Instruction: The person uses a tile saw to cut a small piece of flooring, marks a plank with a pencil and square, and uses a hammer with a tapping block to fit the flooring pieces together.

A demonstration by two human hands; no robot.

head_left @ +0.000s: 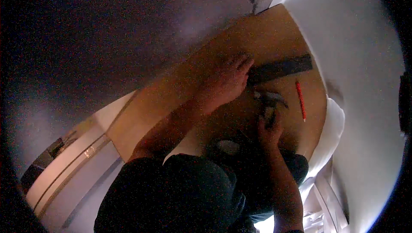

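Note:
My right hand [271, 131] is closed round the handle of a hammer [270, 99], whose dark metal head lies just above the brown wooden surface [274, 31]. My left hand [234, 78] rests on that surface, palm down, its fingers bent and slightly apart. It is beside the near end of a flat dark strip [283, 68], and I cannot tell whether it touches the strip. To the right of the hammer lies a red pencil [301, 101] with a pale tip.
A large dark grey panel [141, 31] borders the wooden surface on the left, and a white wall [356, 48] on the right. White crumpled material [334, 123] lies along the right edge. A pale oval thing [228, 147] is near my knees. The light is dim.

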